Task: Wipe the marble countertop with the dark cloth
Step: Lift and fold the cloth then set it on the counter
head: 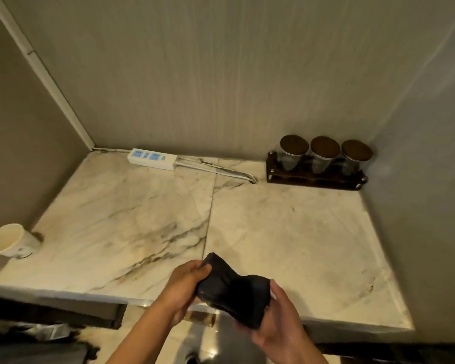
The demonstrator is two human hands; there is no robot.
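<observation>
Dark cloth (234,292): folded, held above the front edge of the marble surface (286,232), not touching it.
Left hand (187,282): fingers closed on the cloth's left end.
Right hand (279,324): fingers curled under its right end.
Paper cup (8,241): left edge.
Power strip (153,158): back wall.
Jar rack (318,166): back right corner.

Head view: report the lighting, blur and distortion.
Head view: dim, warm light; wide-angle bending bows the walls and the countertop edges; soft throughout, with the paper cup smeared near the left border; both hands, left hand and right hand, and the dark cloth are fairly clear; bright floor glare below.
</observation>
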